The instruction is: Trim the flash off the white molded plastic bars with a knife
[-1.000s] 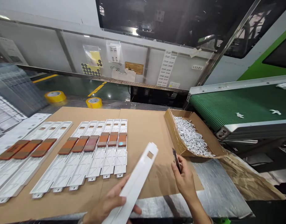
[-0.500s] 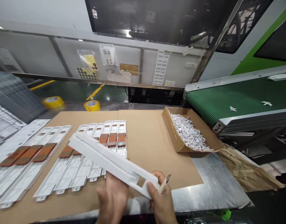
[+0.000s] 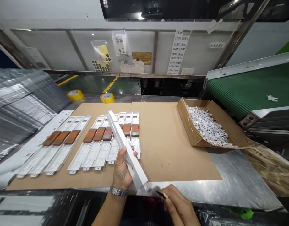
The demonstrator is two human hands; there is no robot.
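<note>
My left hand (image 3: 123, 171), a metal-band watch on its wrist, grips a long white plastic panel (image 3: 127, 146). The panel is tilted on edge, its upper end overlapping the row of panels behind. Low in the view, my right hand (image 3: 178, 205) is closed on a small trimming knife (image 3: 161, 195). Its dark blade points left toward the panel's lower end, apart from it; most of the handle is hidden by the fingers. Behind my left hand lie several similar white panels (image 3: 88, 157), with reddish-brown blocks (image 3: 101, 134) resting across them.
Brown cardboard (image 3: 163, 147) covers the metal table (image 3: 245, 185). A carton (image 3: 196, 138) of small white plastic pieces (image 3: 208, 127) stands right, beside a green conveyor (image 3: 250, 88). Two yellow tape rolls (image 3: 107, 98) sit at the back. Wrapped grey stacks (image 3: 29, 97) stand left.
The panel has swung steeper and turned on edge. My right hand has let go of its lower end and moved down and right with the knife. My left hand now grips the panel's middle.
</note>
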